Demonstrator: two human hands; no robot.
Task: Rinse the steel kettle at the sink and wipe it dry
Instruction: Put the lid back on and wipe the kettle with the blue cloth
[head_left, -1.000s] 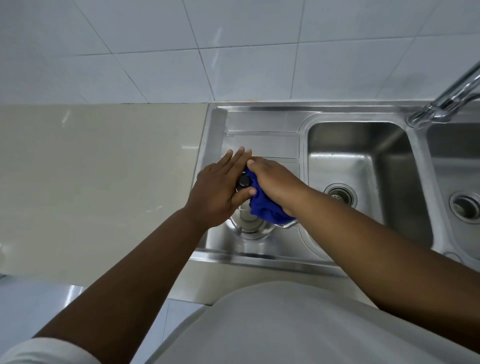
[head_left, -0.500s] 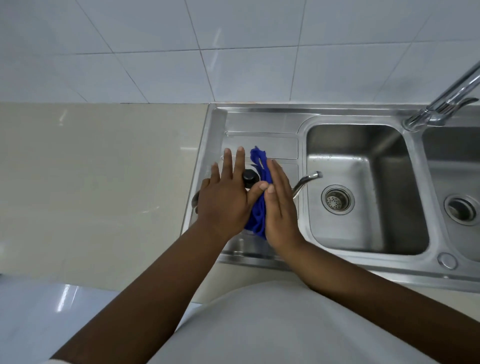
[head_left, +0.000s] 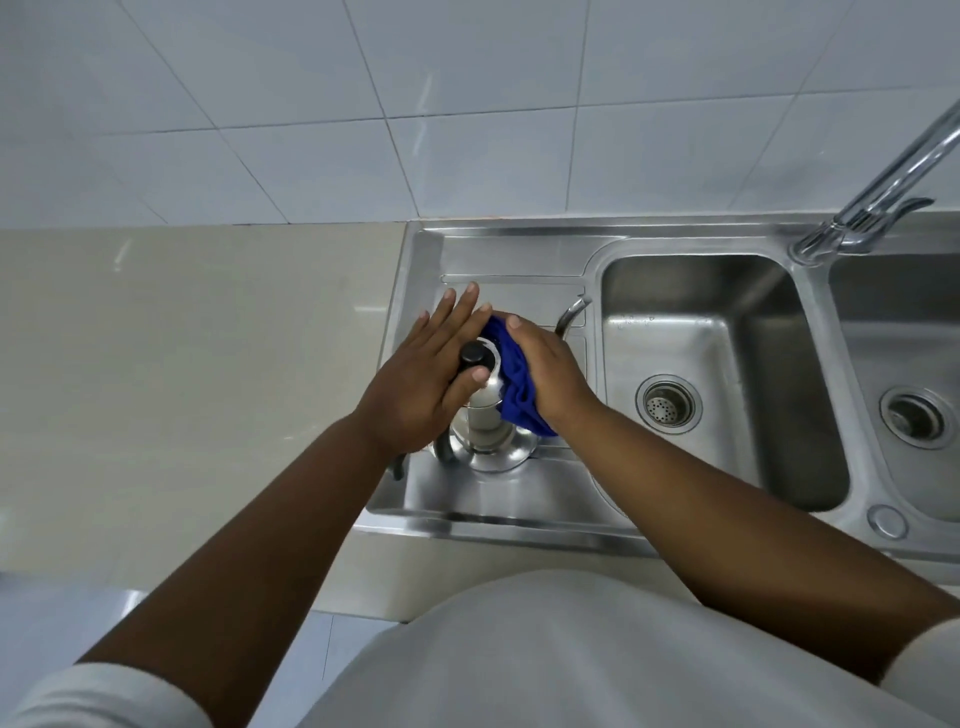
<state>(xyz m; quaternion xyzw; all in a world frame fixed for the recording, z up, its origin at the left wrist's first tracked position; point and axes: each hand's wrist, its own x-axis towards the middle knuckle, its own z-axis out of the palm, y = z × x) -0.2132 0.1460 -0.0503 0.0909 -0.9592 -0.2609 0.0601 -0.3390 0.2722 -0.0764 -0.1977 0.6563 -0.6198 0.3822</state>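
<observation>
Kettle (head_left: 485, 436) upright on drainboard (head_left: 498, 499); left hand (head_left: 426, 384) spread flat on lid, right hand (head_left: 550, 374) pressing blue cloth (head_left: 514, 384).

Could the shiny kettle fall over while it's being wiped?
Maybe. The kettle stands on the smooth draining board, close to the basin, so a hard push from the right hand with the blue cloth might slide it. The left hand lies flat on top, not gripping, so it might slip.
</observation>
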